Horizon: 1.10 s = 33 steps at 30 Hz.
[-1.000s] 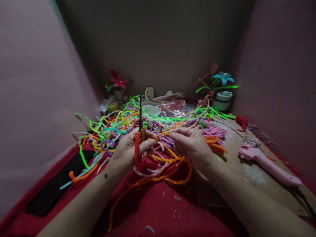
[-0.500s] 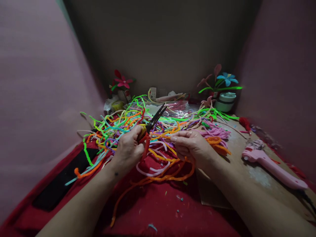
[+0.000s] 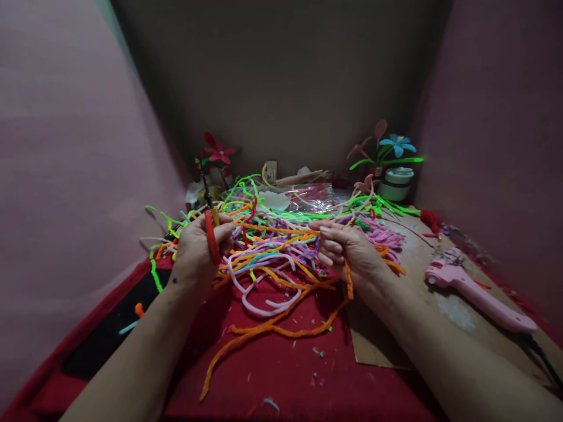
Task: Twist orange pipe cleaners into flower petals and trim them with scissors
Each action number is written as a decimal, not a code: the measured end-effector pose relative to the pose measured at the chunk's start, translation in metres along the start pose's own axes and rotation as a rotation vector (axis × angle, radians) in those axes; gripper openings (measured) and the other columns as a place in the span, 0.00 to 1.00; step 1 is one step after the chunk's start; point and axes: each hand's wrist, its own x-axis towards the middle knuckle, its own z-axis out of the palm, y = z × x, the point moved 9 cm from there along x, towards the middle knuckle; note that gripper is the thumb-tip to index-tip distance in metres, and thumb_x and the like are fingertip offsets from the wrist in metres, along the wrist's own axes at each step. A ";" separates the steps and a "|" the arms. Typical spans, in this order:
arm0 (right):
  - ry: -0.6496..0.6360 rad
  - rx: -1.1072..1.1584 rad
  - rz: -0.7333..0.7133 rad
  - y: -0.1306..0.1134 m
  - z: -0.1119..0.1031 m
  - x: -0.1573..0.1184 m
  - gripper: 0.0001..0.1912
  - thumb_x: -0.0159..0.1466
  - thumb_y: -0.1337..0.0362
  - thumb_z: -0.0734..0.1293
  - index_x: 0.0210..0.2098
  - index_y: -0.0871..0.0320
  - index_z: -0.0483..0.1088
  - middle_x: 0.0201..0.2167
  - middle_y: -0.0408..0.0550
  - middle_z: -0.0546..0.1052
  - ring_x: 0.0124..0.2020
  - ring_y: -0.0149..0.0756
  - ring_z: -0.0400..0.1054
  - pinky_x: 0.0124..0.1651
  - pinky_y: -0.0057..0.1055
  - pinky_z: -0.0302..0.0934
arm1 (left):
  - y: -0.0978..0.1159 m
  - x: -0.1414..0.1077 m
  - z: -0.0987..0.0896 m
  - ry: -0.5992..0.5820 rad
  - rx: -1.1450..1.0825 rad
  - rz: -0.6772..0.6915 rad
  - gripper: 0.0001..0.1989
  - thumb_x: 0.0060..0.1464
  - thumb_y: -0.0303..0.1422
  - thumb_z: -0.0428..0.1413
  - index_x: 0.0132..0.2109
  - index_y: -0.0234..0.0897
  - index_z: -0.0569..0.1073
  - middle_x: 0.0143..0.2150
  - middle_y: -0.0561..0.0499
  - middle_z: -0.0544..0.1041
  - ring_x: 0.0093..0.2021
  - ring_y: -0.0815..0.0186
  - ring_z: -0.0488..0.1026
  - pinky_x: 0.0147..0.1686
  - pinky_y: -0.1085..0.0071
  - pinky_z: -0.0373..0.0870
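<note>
My left hand (image 3: 200, 246) is closed on the red-handled scissors (image 3: 212, 237), whose dark blades point up and away. Its fingertips are also at one end of an orange pipe cleaner (image 3: 277, 229). The fingers of my right hand (image 3: 341, 246) are closed on the orange pipe cleaner, which runs fairly straight between both hands and hangs down below the right palm. A tangled pile of coloured pipe cleaners (image 3: 268, 258) lies under and between the hands. More orange ones curve over the red cloth (image 3: 264, 369).
A pink glue gun (image 3: 479, 296) lies on a cardboard sheet (image 3: 378, 346) at the right. Behind the pile are a clear plastic bag (image 3: 312, 196), a pink flower (image 3: 220, 153), a blue flower (image 3: 398, 144) and a lidded jar (image 3: 396, 184). A black flat object (image 3: 92, 346) lies at the left.
My left hand has moved left with the scissors, whose blades now point more upright. The orange pipe cleaner is now stretched between both hands. My right hand has moved only slightly.
</note>
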 end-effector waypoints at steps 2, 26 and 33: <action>0.014 0.011 -0.015 -0.002 -0.001 0.001 0.08 0.54 0.71 0.64 0.34 0.64 0.71 0.09 0.31 0.52 0.11 0.20 0.38 0.14 0.19 0.47 | 0.002 0.000 -0.001 0.016 -0.018 0.004 0.06 0.36 0.26 0.58 0.27 0.35 0.68 0.14 0.60 0.61 0.13 0.77 0.55 0.12 0.79 0.51; -0.064 -0.205 0.210 0.022 0.000 -0.003 0.07 0.55 0.66 0.66 0.32 0.63 0.72 0.08 0.29 0.50 0.10 0.19 0.37 0.13 0.20 0.48 | 0.031 0.011 -0.042 0.234 -0.123 0.272 0.07 0.38 0.21 0.56 0.29 0.32 0.66 0.18 0.59 0.63 0.16 0.77 0.60 0.15 0.78 0.54; -0.038 0.010 -0.065 -0.008 -0.001 0.002 0.06 0.56 0.70 0.64 0.33 0.62 0.72 0.14 0.38 0.67 0.15 0.24 0.58 0.25 0.26 0.63 | 0.023 0.014 -0.048 0.266 -0.039 0.248 0.06 0.39 0.22 0.57 0.28 0.32 0.67 0.17 0.59 0.64 0.16 0.77 0.61 0.15 0.79 0.54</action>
